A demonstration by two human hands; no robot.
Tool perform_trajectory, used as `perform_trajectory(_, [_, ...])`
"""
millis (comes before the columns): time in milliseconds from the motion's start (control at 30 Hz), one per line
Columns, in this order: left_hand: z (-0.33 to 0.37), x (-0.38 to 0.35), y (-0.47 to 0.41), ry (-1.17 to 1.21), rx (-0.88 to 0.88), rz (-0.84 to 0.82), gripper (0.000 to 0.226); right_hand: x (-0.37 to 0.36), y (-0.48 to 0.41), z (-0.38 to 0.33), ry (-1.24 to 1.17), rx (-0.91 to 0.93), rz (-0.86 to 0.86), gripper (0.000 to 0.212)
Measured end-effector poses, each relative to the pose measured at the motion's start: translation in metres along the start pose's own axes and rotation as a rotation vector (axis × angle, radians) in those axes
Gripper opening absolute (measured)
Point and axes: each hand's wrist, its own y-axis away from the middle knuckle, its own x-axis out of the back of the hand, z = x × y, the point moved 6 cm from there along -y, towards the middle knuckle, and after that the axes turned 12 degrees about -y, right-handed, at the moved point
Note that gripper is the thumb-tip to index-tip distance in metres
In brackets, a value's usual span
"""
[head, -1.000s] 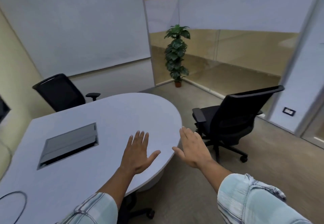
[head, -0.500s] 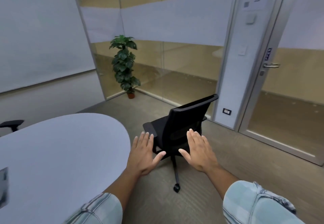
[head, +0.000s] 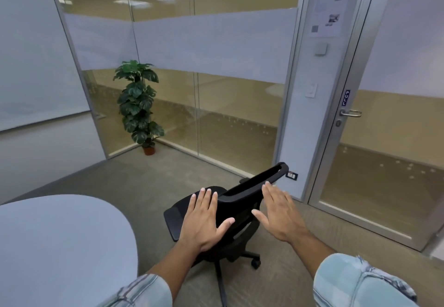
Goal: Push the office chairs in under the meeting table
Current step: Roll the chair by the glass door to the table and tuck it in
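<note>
A black office chair on castors stands on the carpet, to the right of the rounded end of the pale grey meeting table and apart from it. Its backrest faces me. My left hand is stretched flat over the left part of the backrest, fingers apart and holding nothing. My right hand is spread the same way just right of the backrest's top bar. I cannot tell whether either hand touches the chair.
A potted plant stands in the far corner by the glass wall. A glass door with a metal handle is at the right. Carpeted floor lies around the chair.
My view has swung right, away from the table, and closer to the chair. Both open hands have moved forward until they are over its backrest. The second chair has left the view.
</note>
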Motion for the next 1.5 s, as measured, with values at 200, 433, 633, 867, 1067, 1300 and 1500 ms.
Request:
perform_trajectory(200, [-0.011,-0.015,-0.072,-0.012,0.0,-0.027,0.112,-0.006,-0.07,0.032,0.067,-0.019,-0.009,0.091])
perform_trajectory(433, [0.008,-0.035,-0.112,0.021,-0.037,-0.125,0.113,-0.017,-0.11,0.075,0.074,-0.06,-0.036,0.09])
perform_trajectory(633, [0.036,-0.053,-0.141,0.062,-0.021,-0.196,0.116,-0.026,-0.146,0.114,0.063,0.018,-0.1,0.093])
perform_trajectory(867, [0.04,-0.085,-0.177,0.124,0.2,-0.51,0.125,-0.044,-0.203,0.159,0.052,0.247,-0.241,0.107])
perform_trajectory(1067, [0.04,-0.096,-0.184,0.076,0.309,-0.448,0.125,-0.059,-0.244,0.177,-0.04,0.449,-0.28,0.085])
perform_trajectory(1300, [0.07,-0.092,-0.188,0.023,0.38,-0.367,0.12,-0.06,-0.271,0.195,-0.072,0.623,-0.258,0.063])
perform_trajectory(1500, [0.092,-0.084,-0.198,0.017,0.434,-0.346,0.122,-0.067,-0.292,0.213,-0.091,0.663,-0.297,0.077])
